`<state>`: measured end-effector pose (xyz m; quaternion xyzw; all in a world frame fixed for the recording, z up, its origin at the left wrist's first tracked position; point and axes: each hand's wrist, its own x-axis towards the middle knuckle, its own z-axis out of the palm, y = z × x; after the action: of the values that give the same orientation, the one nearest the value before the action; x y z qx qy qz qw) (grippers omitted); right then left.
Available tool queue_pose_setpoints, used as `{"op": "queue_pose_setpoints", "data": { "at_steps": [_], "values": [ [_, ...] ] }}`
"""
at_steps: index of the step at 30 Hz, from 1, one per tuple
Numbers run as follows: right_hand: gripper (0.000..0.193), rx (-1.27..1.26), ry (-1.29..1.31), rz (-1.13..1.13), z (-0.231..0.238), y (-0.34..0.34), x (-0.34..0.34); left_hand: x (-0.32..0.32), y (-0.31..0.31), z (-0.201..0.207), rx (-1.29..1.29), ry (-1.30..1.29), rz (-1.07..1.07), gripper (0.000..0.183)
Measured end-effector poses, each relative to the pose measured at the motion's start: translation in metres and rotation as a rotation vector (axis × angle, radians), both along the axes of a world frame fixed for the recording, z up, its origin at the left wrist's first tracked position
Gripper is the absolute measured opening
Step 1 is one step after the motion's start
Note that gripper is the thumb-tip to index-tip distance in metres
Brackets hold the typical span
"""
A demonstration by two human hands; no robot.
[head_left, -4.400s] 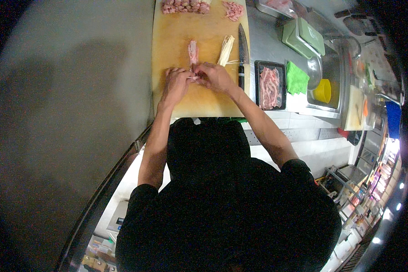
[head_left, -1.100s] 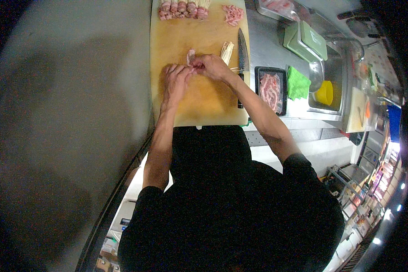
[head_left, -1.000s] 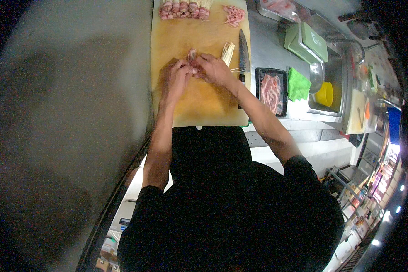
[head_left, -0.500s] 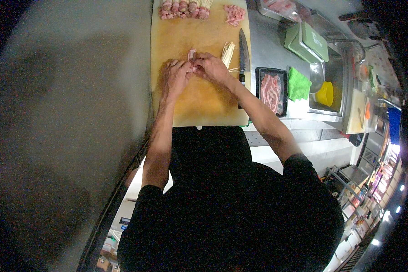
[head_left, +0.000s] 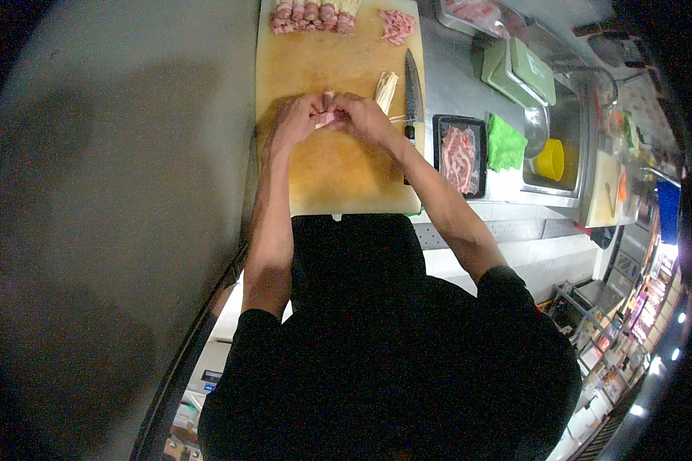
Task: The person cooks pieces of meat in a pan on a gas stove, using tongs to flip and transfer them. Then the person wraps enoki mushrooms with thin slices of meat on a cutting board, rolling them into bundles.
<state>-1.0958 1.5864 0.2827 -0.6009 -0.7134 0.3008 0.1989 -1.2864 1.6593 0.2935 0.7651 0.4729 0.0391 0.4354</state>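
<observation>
My left hand (head_left: 300, 119) and my right hand (head_left: 359, 115) meet over the middle of the cutting board (head_left: 346, 173). Between their closed fingers is a small strip of pink and white meat (head_left: 327, 117), pinched from both sides. The fingers hide much of it, and whether anything lies inside the meat cannot be seen. Just right of my right hand lies a bundle of thin pale sticks or strands (head_left: 386, 91). Beyond it, along the board's right edge, rests a knife (head_left: 414, 88) with its dark handle toward me, partly behind my right wrist.
Meat rolls (head_left: 311, 17) line the board's far left, with chopped meat (head_left: 397, 27) at far right. Right of the board are a black tray (head_left: 440, 154) of sliced meat (head_left: 458, 160), a green cloth (head_left: 507, 144), a green container (head_left: 515, 73) and a sink holding a yellow container (head_left: 550, 160).
My left hand has turned and shifted slightly away from me, its fingers now curled tighter around the meat. The meat strip looks more bunched between both hands. The knife and pale bundle have stayed put.
</observation>
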Motion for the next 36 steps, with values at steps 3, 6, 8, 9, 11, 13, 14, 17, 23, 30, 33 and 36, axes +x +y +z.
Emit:
{"op": "queue_pose_setpoints", "data": {
  "at_steps": [3, 6, 8, 9, 11, 13, 14, 17, 23, 30, 33, 36],
  "values": [
    [0.040, 0.200, -0.243, 0.031, 0.009, -0.012, -0.007, 0.002, 0.005, -0.009, 0.100, -0.046, 0.033, 0.026],
    [0.044, 0.382, -0.303, 0.066, -0.004, -0.014, -0.018, -0.007, 0.014, -0.045, 0.122, -0.067, -0.011, 0.018],
    [0.045, 0.458, -0.303, 0.066, -0.012, -0.014, -0.016, -0.002, 0.013, -0.025, 0.199, 0.020, -0.074, 0.016],
    [0.046, 0.428, -0.296, 0.064, -0.011, -0.013, -0.015, -0.003, 0.007, -0.020, 0.241, -0.019, -0.044, 0.016],
    [0.047, 0.367, -0.285, 0.058, -0.009, -0.009, -0.012, -0.007, -0.006, -0.012, 0.325, -0.103, 0.013, 0.016],
    [0.043, 0.302, -0.232, 0.031, -0.012, 0.000, -0.011, -0.010, -0.018, -0.013, 0.456, -0.172, 0.011, 0.015],
    [0.041, 0.269, -0.205, 0.017, -0.013, 0.002, -0.010, -0.011, -0.022, -0.014, 0.521, -0.206, 0.010, 0.015],
    [0.030, -0.052, -0.060, 0.035, 0.015, 0.016, -0.004, -0.008, -0.027, -0.007, 0.681, -0.164, -0.029, 0.017],
    [0.027, 0.020, 0.048, -0.007, 0.001, 0.020, -0.001, -0.009, -0.003, -0.017, 0.480, -0.051, -0.090, 0.021],
    [0.027, 0.055, 0.045, -0.035, -0.005, 0.033, 0.006, 0.004, 0.016, -0.010, 0.243, -0.107, 0.090, 0.020],
    [0.028, -0.044, -0.061, -0.052, -0.008, 0.042, 0.010, 0.006, 0.005, -0.001, 0.463, -0.148, 0.005, 0.023],
    [0.028, -0.029, -0.018, -0.092, 0.001, 0.041, 0.010, 0.005, -0.003, -0.001, 0.536, -0.075, -0.108, 0.028]
  ]
}}
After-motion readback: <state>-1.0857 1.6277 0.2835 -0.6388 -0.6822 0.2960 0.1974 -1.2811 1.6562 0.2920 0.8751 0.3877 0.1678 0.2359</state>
